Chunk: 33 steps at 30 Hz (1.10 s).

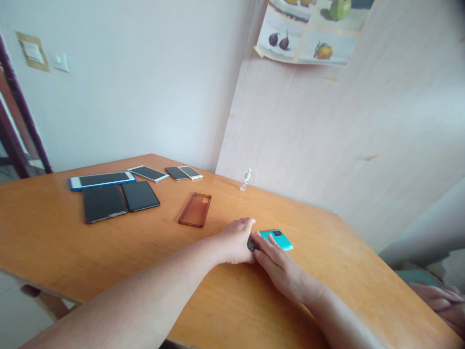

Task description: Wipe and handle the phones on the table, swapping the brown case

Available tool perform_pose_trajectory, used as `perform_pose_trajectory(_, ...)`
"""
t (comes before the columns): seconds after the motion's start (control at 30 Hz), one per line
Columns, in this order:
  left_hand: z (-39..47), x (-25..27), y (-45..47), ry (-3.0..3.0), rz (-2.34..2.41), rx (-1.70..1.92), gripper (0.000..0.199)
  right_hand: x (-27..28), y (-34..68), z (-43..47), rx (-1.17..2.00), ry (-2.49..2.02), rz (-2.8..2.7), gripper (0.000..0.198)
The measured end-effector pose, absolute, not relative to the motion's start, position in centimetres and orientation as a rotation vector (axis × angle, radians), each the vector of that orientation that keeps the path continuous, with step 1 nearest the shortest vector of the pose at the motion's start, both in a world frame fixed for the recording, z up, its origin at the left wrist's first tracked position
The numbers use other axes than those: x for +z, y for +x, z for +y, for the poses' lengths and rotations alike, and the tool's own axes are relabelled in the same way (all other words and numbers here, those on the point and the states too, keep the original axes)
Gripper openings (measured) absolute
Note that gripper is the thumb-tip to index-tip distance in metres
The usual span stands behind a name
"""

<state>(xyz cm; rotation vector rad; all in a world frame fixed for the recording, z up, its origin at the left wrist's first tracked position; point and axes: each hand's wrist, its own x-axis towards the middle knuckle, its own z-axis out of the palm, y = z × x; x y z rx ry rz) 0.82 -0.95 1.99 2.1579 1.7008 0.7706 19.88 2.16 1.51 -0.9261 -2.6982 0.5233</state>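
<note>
Turquoise, rectangular phone (283, 241) with a dark camera block: in the head view it lies flat on the orange-brown wooden table (174, 264), on the side towards the right-hand corner, partly covered by the right hand (276, 264). That hand's fingers are fairly straight and reach across to the left hand (238, 241), whose fingers are curled with the thumb side up. A dark, shiny piece (251, 244) shows between them (its outline mostly hidden); I cannot tell which hand, if either, grips it. A translucent reddish-brown phone case (194, 211) lies beyond the left wrist. By the table's far edge stands a small clear bottle with a pale green top (246, 180). Towards the far corner lie six flat black, grey and white devices (103, 203), one blue-rimmed.
</note>
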Motion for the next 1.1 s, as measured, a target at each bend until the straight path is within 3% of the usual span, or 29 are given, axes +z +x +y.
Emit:
perform_pose_trajectory(0.27,-0.9,1.8,1.0,2.086,1.696,0.767,0.109,0.6,21.1,5.4,0.485,-1.049,-2.507,0.052)
perform_pose_trajectory(0.47,-1.0,2.3,0.9,2.116,1.716,0.703,0.109,1.4,21.3,5.5,0.277,-1.082,-2.336,0.048)
perform_pose_trajectory(0.67,-1.1,2.7,0.6,2.146,1.878,0.588,0.103,1.8,20.9,4.7,0.062,-1.213,-2.596,0.047)
perform_pose_trajectory(0.93,-1.1,2.9,0.6,2.14,1.89,0.589,0.098,2.5,18.5,1.7,0.25,-0.969,-2.865,0.051)
perform_pose_trajectory(1.1,-1.4,3.4,0.7,2.135,1.904,0.559,0.11,2.0,20.1,4.5,0.175,-1.31,-2.731,0.057)
